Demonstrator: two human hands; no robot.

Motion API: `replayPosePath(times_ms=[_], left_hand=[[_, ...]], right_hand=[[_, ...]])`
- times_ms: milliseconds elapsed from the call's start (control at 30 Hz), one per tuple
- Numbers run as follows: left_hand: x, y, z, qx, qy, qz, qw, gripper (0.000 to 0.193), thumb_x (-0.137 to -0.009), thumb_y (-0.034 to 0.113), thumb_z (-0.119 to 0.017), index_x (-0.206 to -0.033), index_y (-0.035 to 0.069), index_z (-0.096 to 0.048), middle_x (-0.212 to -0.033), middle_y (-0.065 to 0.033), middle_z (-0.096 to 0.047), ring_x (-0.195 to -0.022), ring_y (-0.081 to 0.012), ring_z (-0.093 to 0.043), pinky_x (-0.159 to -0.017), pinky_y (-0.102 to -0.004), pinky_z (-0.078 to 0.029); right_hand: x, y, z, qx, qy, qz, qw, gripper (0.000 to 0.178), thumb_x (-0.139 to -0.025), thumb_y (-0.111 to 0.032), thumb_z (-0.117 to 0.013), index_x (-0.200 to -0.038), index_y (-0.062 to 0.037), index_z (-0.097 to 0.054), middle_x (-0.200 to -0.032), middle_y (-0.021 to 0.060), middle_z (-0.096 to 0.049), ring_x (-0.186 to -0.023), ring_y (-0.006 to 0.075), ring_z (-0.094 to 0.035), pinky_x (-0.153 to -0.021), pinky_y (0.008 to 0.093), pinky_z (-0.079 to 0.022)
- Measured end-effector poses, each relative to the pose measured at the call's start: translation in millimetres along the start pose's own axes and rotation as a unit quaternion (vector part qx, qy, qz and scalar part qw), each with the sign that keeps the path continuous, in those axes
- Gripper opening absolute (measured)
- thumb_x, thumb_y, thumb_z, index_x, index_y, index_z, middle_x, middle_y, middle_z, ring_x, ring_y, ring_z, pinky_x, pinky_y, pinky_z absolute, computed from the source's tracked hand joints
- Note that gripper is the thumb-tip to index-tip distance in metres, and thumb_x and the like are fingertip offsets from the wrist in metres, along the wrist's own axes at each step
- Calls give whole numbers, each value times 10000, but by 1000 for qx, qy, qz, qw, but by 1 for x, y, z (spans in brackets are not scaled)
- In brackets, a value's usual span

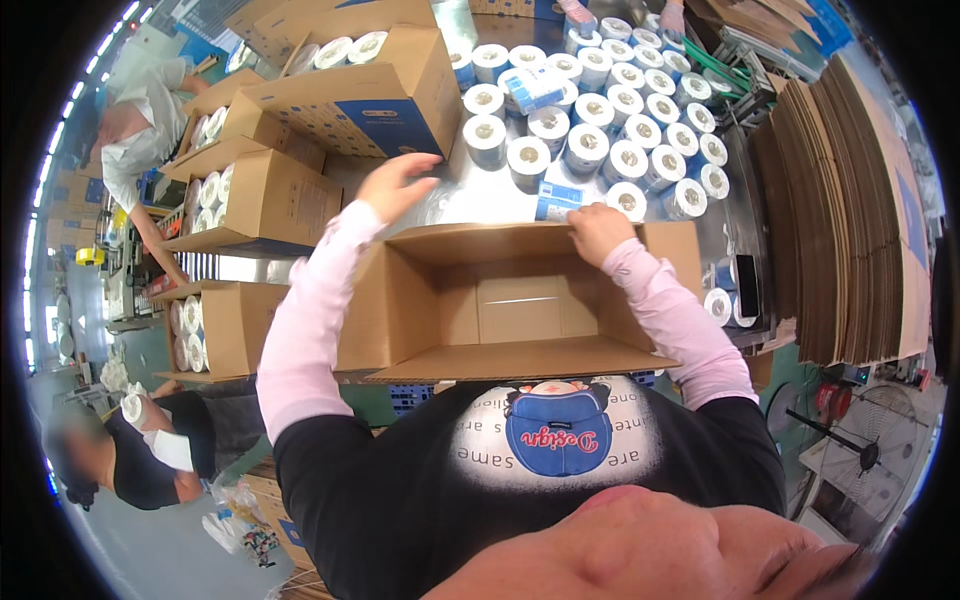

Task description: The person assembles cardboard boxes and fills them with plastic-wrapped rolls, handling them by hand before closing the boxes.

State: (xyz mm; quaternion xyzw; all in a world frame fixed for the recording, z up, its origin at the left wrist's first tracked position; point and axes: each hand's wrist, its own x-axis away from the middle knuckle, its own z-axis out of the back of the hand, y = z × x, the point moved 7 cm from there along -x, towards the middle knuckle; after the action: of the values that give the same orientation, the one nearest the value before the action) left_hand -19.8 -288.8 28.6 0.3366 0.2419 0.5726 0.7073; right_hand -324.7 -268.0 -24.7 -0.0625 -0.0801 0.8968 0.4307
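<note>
An open cardboard box (520,360) stands right in front of me, its inside bare to the bottom. My left hand (398,188) is raised over the box's far left corner, fingers apart and holding nothing. At the far edge of the box, my right hand (600,235) has its fingers bent and close together. A blue-wrapped roll (557,201) lies on its side against those fingertips; whether they grip it or the box edge is hidden. Beyond, many white rolls (585,145) stand upright on the metal table (490,200), another blue-wrapped one lying on top of them.
Filled cartons (290,205) of rolls line the left side, with a larger carton (395,105) at the back. Flattened cardboard (845,220) is stacked on the right, near a phone (746,286) and a fan (865,440). Co-workers are at the left; another person's hands show at the far edge.
</note>
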Motion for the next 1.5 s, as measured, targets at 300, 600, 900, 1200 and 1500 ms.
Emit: replayPosePath(times_ms=[300,600,900,1200,1500], left_hand=[[-143,-47,-310,-166,-279,160,932,902,-766,531,-694,-1468,105,-320,-1482,-215,-337,-1335,-399,-367,-1037,-472,-397],[-181,-28,-354,-404,-240,26,882,733,-748,268,-737,-1387,160,-395,-1482,-133,-290,-1357,-571,-191,-987,-594,-431],[-209,-15,-272,-416,-108,152,890,380,-726,163,-662,-1105,179,-691,-1361,-168,-442,-1319,-355,-330,-1035,-519,-331],[-213,-74,-274,-414,-153,175,880,352,-741,277,-662,-1044,104,-717,-1206,-176,-592,-1156,-316,-524,-965,-454,-393],[-134,110,-115,458,-143,-139,866,346,-852,98,-672,-1186,37,-610,-1082,-83,-669,-990,-163,-637,-856,-313,-518]], right_hand=[[0,-34,7,-82,53,12,995,160,-752,-165,-669,-872,-77,-612,-856,112,-615,-857,292,-611,-757,409,-479],[25,201,27,-240,204,-185,931,264,-796,-74,-642,-1059,-81,-661,-1044,131,-648,-1019,332,-591,-883,396,-479],[-50,246,-126,22,-271,-127,954,698,-710,-379,-758,-1345,-209,-523,-1381,174,-383,-1360,325,-287,-1130,589,-148],[-17,240,-138,-6,-137,-273,952,407,-783,-393,-694,-1129,-179,-663,-1241,153,-497,-1267,317,-375,-1061,504,-260],[51,322,-52,-668,209,-334,631,418,-862,-285,-619,-1211,-55,-610,-1141,82,-644,-1029,183,-600,-873,362,-470]])
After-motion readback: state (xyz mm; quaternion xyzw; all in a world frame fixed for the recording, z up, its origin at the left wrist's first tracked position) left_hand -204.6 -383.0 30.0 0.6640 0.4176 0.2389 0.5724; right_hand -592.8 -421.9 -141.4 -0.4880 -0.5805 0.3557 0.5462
